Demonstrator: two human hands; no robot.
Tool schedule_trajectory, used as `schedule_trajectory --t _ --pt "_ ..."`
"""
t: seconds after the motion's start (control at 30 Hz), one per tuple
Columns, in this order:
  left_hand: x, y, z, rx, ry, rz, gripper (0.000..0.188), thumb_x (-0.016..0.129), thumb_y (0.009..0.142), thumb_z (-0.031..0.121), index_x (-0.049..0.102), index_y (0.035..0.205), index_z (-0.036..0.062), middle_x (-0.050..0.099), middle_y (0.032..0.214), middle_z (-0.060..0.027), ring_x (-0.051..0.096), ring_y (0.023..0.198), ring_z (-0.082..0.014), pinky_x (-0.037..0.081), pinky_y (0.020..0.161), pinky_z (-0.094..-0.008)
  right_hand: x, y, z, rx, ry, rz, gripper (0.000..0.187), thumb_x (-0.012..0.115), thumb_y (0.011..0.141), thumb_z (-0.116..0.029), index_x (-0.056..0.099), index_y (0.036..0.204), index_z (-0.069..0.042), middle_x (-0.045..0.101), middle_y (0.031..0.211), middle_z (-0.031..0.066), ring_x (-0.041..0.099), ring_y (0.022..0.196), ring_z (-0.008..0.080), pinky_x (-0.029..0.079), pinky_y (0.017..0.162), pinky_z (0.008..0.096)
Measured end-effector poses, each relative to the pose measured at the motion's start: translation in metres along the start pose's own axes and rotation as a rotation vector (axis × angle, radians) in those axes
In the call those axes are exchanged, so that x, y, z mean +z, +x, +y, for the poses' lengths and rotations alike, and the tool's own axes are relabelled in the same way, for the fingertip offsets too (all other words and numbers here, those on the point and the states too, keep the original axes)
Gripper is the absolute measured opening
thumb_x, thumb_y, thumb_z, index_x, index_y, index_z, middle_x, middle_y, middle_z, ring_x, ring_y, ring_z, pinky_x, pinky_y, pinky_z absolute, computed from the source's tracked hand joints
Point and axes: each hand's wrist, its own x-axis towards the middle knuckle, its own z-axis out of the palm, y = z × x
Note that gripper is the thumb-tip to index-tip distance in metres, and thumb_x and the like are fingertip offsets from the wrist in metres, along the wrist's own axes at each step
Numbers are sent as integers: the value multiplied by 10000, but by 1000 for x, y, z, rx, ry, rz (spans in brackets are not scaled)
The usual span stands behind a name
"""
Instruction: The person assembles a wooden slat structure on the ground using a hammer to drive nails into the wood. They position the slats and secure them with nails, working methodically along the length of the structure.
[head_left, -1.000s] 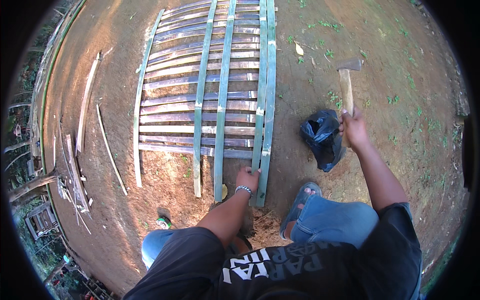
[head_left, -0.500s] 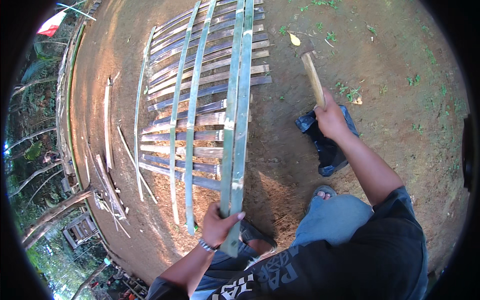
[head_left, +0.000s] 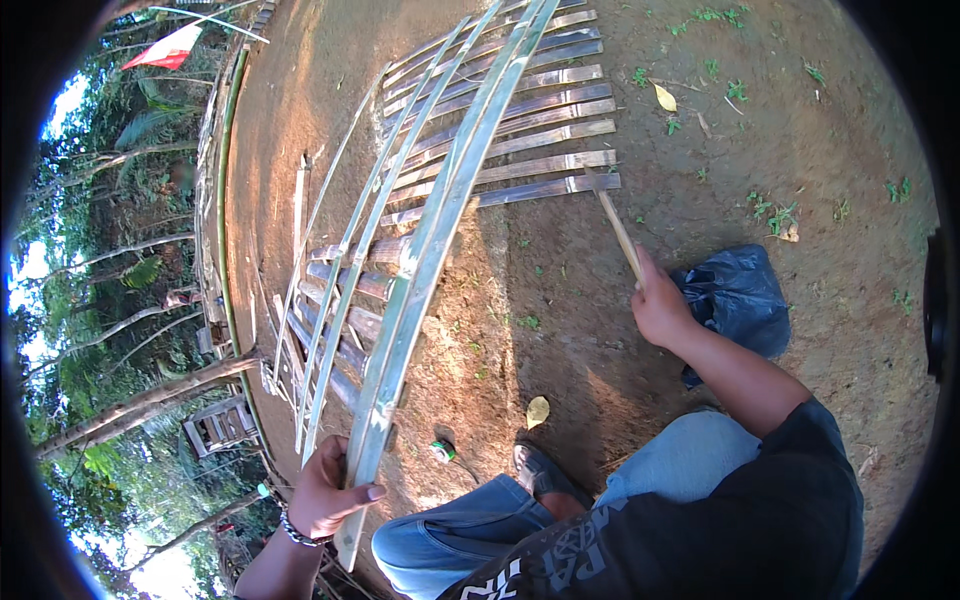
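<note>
Green bamboo rails (head_left: 441, 243) swing up, left hand (head_left: 325, 492) fingers gripping their near end! Near slats (head_left: 376, 284) rise too, seemingly fastened; right of the rails, right hand (head_left: 661, 305) fingers clutch a hatchet (head_left: 620, 234).

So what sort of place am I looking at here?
Outdoors, probably a rural yard or clearing: there's bare dirt ground, small green weeds growing out of it, and trees along the left side.
</note>
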Motion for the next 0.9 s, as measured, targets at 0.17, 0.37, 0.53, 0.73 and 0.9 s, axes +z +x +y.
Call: schedule_trajectory --t 0.17,0.37,0.53,0.73,0.9 --pt "-19 -8 7 -46 18 44 695 972 598 117 554 1142 7 616 1047 -37 567 975 -135 445 858 -281 2 -24 16 -20 -202 -85 864 605 892 -34 224 1653 -184 467 1314 255 560 1202 449 500 988 504" --pt "-30 -5 7 47 -39 17 618 953 619 81 537 1071 19 596 808 -29 574 628 -116 476 544 -245 11 -29 34 -97 -412 -97 859 601 859 10 303 1635 -206 485 1220 219 561 1155 414 525 971 475" --pt "-41 -3 0 58 -51 8 585 913 629 56 539 1076 15 581 792 -27 556 612 -118 462 533 -247 5 -24 28 -117 -497 -114 782 592 864 10 384 1591 -191 494 1249 207 568 1167 389 546 952 463" --pt "-37 -7 6 9 -77 5 623 941 623 97 554 1104 13 567 932 -13 542 787 -102 439 672 -250 2 -23 21 -166 -554 -72 701 661 851 -37 471 1515 -153 513 1255 187 553 1187 380 533 975 462" --pt "-33 -4 4 2 -76 -15 626 953 630 111 563 1109 12 564 998 -6 536 887 -102 424 771 -249 -5 -12 -13 -373 -301 93 636 760 853 -166 530 1443 -102 531 1311 168 540 1245 370 489 1030 473"
